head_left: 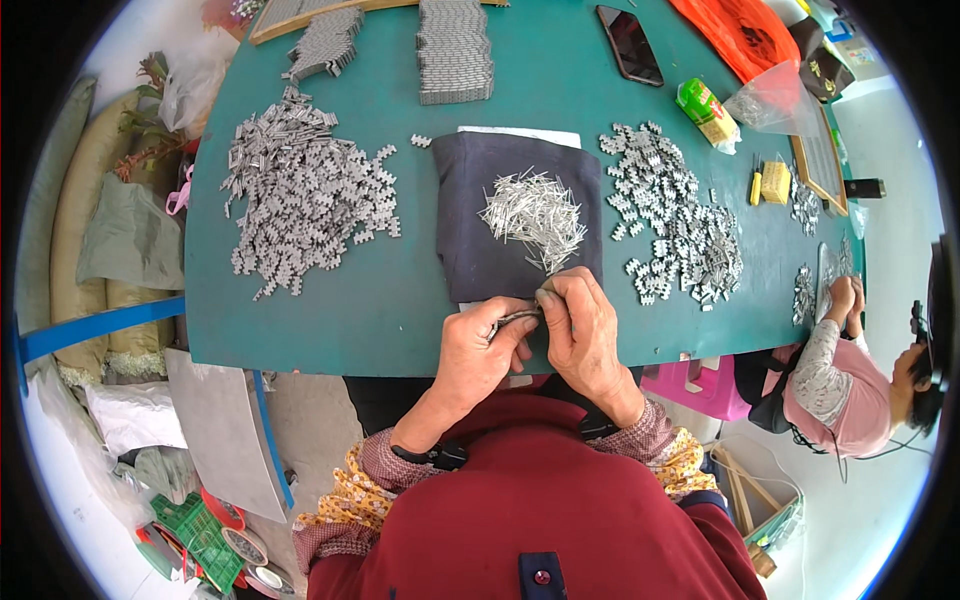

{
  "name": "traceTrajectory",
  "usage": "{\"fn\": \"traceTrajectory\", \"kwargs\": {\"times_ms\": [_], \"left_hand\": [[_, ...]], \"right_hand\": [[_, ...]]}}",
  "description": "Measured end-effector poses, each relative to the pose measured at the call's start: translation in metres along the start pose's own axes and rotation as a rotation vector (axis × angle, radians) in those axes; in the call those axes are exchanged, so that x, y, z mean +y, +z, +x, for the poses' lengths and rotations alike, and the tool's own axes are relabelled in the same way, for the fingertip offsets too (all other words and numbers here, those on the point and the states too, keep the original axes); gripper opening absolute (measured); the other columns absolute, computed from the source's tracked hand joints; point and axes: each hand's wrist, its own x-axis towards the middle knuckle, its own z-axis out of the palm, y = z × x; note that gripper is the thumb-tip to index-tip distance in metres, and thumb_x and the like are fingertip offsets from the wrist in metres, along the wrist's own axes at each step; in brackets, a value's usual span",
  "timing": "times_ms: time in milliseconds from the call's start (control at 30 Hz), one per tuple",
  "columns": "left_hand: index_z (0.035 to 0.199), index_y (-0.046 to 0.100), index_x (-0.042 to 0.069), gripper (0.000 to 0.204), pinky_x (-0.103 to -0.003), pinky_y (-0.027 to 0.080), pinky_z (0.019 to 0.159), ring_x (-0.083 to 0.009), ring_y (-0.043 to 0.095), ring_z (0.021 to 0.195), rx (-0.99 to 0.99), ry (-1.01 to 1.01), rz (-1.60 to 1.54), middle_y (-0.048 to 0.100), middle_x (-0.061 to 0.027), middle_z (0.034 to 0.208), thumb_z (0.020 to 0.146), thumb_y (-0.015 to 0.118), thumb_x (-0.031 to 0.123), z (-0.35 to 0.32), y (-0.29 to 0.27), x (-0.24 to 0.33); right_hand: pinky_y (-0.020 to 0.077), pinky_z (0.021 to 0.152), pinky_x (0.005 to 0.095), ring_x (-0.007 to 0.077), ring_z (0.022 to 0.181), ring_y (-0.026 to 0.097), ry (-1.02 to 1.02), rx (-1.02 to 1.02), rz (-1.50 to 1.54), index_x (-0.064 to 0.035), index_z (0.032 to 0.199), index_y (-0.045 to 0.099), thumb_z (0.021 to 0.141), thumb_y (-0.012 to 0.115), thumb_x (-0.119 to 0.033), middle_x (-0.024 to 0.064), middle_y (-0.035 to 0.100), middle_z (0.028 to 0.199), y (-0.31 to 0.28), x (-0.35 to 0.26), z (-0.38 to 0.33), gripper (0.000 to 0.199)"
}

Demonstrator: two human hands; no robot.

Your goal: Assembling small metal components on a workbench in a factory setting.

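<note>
My left hand [474,348] is closed around a short grey linked strip [516,317], mostly hidden by the fingers. Against the strip's end, my right hand [588,335] pinches with thumb and forefinger; whatever lies between them is too small to make out. Both hands meet at the table's near edge. Just beyond them, a heap of thin silvery pins [537,215] rests on a folded dark cloth [462,205]. Small grey wavy-edged link pieces [310,190] form a big pile on the left, and more grey link pieces [655,190] lie to the right.
On the green table [410,335], a stacked block of grey strips [455,55] stands at the back. A phone [630,45], a green-and-yellow packet [708,112] and a red bag [745,35] lie back right. A co-worker [850,385] sits at the right, beside a pink stool [705,390].
</note>
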Motion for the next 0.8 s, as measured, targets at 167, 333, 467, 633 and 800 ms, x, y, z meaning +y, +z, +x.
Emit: {"fn": "traceTrajectory", "kwargs": {"times_ms": [167,333,467,633,800], "left_hand": [[0.098,0.069,-0.003,0.009,-0.024,0.050,0.045,-0.0086,0.063,0.054,-0.010,0.005,0.006,0.067,-0.0058,0.069,0.091,0.067,0.001,-0.0007,-0.0002,0.0017],[0.099,0.069,-0.003,0.009,-0.024,0.050,0.045,-0.0086,0.062,0.053,-0.014,0.024,0.000,0.067,-0.0060,0.069,0.091,0.067,0.001,-0.0009,-0.0002,-0.0015],[0.099,0.069,-0.003,0.009,-0.024,0.049,0.044,-0.0085,0.061,0.051,-0.025,0.014,-0.001,0.066,-0.0064,0.068,0.091,0.067,0.001,-0.0008,-0.0013,-0.0005],[0.099,0.069,-0.003,0.009,-0.024,0.048,0.043,-0.0083,0.061,0.050,-0.025,0.026,0.002,0.066,-0.0066,0.067,0.091,0.067,0.001,0.0009,-0.0010,-0.0022],[0.098,0.069,-0.003,0.008,-0.024,0.048,0.043,-0.0082,0.061,0.051,-0.021,0.022,-0.002,0.066,-0.0064,0.067,0.091,0.067,0.001,0.0015,-0.0007,-0.0002]], "right_hand": [[0.0493,0.066,0.0414,0.0343,0.074,0.059,-0.011,0.002,0.009,0.0015,0.095,0.056,0.089,0.061,0.002,0.0158,0.058,0.084,0.0025,-0.0008,-0.0007,0.008],[0.0486,0.064,0.0408,0.0335,0.073,0.058,0.008,0.039,0.006,0.0007,0.094,0.056,0.089,0.061,0.003,0.0149,0.058,0.085,0.0025,-0.0017,-0.0030,0.008],[0.0483,0.063,0.0407,0.0332,0.072,0.058,-0.024,0.041,-0.008,0.0002,0.094,0.055,0.089,0.061,0.002,0.0147,0.057,0.085,0.0019,0.0000,-0.0016,0.007],[0.0481,0.062,0.0372,0.0294,0.069,0.058,-0.026,0.044,-0.010,0.0001,0.091,0.054,0.093,0.058,0.001,0.0138,0.058,0.084,0.0021,0.0007,-0.0010,0.005],[0.0480,0.063,0.0392,0.0316,0.071,0.057,-0.043,0.035,-0.018,0.0007,0.092,0.055,0.090,0.060,0.002,0.0143,0.058,0.084,0.0014,0.0008,-0.0015,0.005]]}}
